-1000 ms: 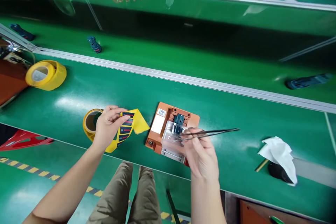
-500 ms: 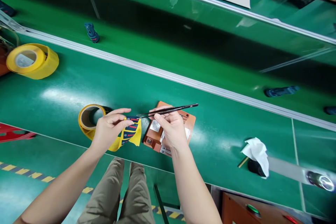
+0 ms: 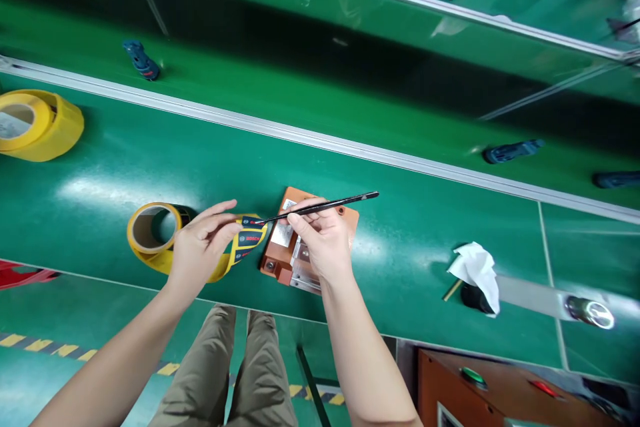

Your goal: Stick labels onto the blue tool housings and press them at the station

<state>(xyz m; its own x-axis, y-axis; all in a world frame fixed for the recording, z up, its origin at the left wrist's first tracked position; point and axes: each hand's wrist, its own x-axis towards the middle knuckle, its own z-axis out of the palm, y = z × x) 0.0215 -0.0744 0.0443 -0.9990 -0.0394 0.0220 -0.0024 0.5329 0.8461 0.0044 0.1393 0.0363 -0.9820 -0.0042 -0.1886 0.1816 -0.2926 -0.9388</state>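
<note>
My left hand [image 3: 200, 240] pinches the edge of a yellow strip of labels [image 3: 250, 239], dark blue with red and white BOSCH print. The strip runs from a label roll [image 3: 134, 232] standing on the bench just left of that hand. Black tweezers [image 3: 345, 201] lie in the grip of my right hand [image 3: 323, 237], their tips touching or just over the top label. Below the right hand sits an orange-brown fixture block [image 3: 278, 259] with metal and clear parts, partly covered by the hand.
A second yellow roll [image 3: 60, 133] stands at the left. To the right are a white cloth [image 3: 477, 270] over a dark object and a shiny metal cylinder [image 3: 590, 312]. Beyond the metal rail [image 3: 280, 128] lie dark blue tool bodies [image 3: 513, 151]. An orange box with buttons [image 3: 450, 380] is at lower right.
The tweezers' tips have come together on or near the top label, and the strip's free end now curls upward. The whole view has shifted, so the bench things appear further left.
</note>
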